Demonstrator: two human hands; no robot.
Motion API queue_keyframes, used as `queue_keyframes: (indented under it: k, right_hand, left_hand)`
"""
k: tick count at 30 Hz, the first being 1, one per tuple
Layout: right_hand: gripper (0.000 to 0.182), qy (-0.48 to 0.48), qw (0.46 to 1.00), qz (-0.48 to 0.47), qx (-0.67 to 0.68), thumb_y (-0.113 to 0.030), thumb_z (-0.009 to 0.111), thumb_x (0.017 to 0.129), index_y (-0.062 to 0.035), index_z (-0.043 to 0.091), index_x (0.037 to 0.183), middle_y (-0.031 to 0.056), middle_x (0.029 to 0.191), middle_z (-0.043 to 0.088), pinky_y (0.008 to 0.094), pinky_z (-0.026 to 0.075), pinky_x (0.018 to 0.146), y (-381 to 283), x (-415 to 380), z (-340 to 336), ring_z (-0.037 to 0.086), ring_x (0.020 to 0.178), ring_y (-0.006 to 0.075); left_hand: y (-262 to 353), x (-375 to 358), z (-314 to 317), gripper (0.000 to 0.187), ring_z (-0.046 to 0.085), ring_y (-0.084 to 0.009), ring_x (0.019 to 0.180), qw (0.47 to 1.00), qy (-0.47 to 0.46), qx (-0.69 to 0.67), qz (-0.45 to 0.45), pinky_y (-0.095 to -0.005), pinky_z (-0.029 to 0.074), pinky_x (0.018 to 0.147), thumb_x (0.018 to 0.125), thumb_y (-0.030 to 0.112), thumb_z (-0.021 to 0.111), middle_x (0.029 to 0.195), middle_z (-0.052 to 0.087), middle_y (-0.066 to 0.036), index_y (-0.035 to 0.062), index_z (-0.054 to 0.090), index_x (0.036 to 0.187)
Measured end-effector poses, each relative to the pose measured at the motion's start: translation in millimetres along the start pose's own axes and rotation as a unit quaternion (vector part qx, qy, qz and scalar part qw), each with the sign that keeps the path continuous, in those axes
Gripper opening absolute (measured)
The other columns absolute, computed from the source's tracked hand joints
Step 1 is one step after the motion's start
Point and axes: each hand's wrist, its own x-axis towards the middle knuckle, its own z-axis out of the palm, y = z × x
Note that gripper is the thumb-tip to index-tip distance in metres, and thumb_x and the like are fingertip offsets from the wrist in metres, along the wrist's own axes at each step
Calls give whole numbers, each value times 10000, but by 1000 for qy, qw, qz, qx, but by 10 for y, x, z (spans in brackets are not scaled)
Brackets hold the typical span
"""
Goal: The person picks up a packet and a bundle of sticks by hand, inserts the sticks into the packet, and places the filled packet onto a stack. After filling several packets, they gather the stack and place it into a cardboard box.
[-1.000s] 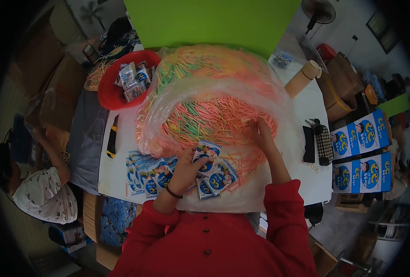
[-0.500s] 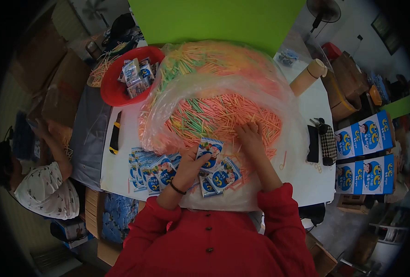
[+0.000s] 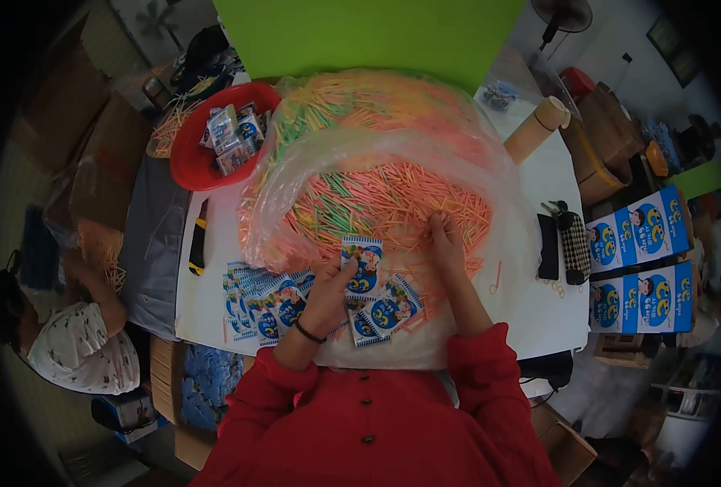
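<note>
My left hand pinches a small blue-and-white printed packet upright, thumb across its front. At the near edge of the heap of thin pink, green and yellow sticks, my right hand has its thumb and fingers pressed together. Whatever is between those fingertips is too small to make out. The sticks spill from a big clear plastic bag. Below my left hand lie a few similar loose packets, and to its left more packets overlap in a pile.
A red basin with wrapped packs stands at the back left, above a yellow-black cutter. On the right are a beige bottle, a checked pouch and printed blue boxes. Another person sits at the left.
My right hand's spread fingers have drawn together into a pinch at the sticks. The packet in my left hand is now held more upright. The whole view has shifted slightly.
</note>
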Motion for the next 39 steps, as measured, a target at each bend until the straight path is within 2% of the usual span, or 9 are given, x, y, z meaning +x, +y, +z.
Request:
queue_keyframes:
  k: [3,5,8,12,15,17,24,35,39]
  right_hand:
    - [172,39,998,45,-32,-218,529,988,-47,536,968,31,756,582,305,454,591,-501,33,-97,585,690,170]
    - [238,92,846,18,-525,-244,583,937,-10,560,894,141,792,626,377,464,618,-831,49,-139,604,701,292]
    - [275,-6,747,19,-664,-214,600,907,34,548,801,151,700,582,417,458,619,-785,-37,-345,559,638,286]
    - [229,-91,747,20,-658,-185,626,869,32,554,863,174,804,602,402,467,686,-653,-50,-251,568,725,332]
    - [175,-138,778,-84,-607,-166,606,905,2,570,939,148,945,617,354,462,765,-655,-13,-67,588,838,260]
    - [137,-42,967,-27,-251,-158,563,955,-32,580,1008,76,1042,605,308,436,843,-585,-60,89,566,931,172]
    - [192,-8,978,43,-203,-167,478,1007,-29,585,1086,53,1115,619,271,430,916,-140,-177,75,569,1008,130]
    - [285,8,934,135,331,-203,504,999,-18,518,1215,91,1102,629,356,506,941,-510,-433,255,614,1054,203]
    - [252,-64,929,114,347,-207,502,1001,-32,535,1180,73,1051,628,360,519,894,-596,-482,630,623,989,192]
  left_hand:
    - [40,-44,33,220,649,-91,811,1000,-9,1,6,-248,537,707,999,165,506,956,678,-26,22,617,1124]
    - [63,-72,5,219,647,-89,808,1000,-20,14,19,-248,536,707,1000,163,503,952,677,-26,19,619,1118]
    - [67,-57,-8,220,646,-88,807,999,-26,21,35,-249,535,713,1001,162,501,944,677,-26,12,623,1105]
    - [6,-19,-2,227,649,-94,802,999,-23,39,27,-249,536,716,1001,165,501,947,679,-30,-2,626,1091]
    - [19,-27,51,241,657,-106,808,1000,-11,6,27,-255,542,724,1003,180,496,968,684,-41,-5,627,1085]
    - [46,-51,66,249,662,-113,814,999,12,-30,22,-258,546,729,1005,189,493,983,686,-47,-4,627,1086]
    - [-46,-29,-76,238,668,-122,850,1000,-19,7,-4,-261,548,746,997,164,503,989,696,-60,-4,633,1105]
    - [-8,-56,138,172,632,-116,981,997,-73,-30,6,-243,503,840,943,82,581,1114,666,-65,-4,667,1064]
    - [-206,166,113,222,612,-102,997,958,-151,233,78,-253,492,881,972,66,513,1094,658,-32,-3,616,1157]
